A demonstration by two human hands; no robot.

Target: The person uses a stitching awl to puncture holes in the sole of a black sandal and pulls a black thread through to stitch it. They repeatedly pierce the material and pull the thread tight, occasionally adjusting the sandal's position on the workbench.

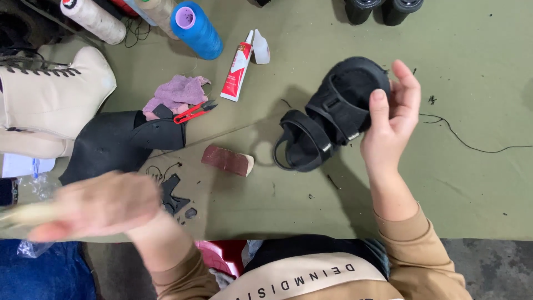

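My right hand (391, 119) grips a black strapped sandal (330, 114), fingers curled round its sole, above the olive table's (472, 183) middle. My left hand (100, 205), blurred near the front-left edge, seems closed on something pale; I cannot tell what.

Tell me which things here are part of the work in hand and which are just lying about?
In hand:
- black sandal, held up in the right hand
- pale, blurred object in the left hand

Lying about:
- glue tube
- red snips
- purple rag
- sanding block
- blue thread cone
- cream boot
- black boot piece
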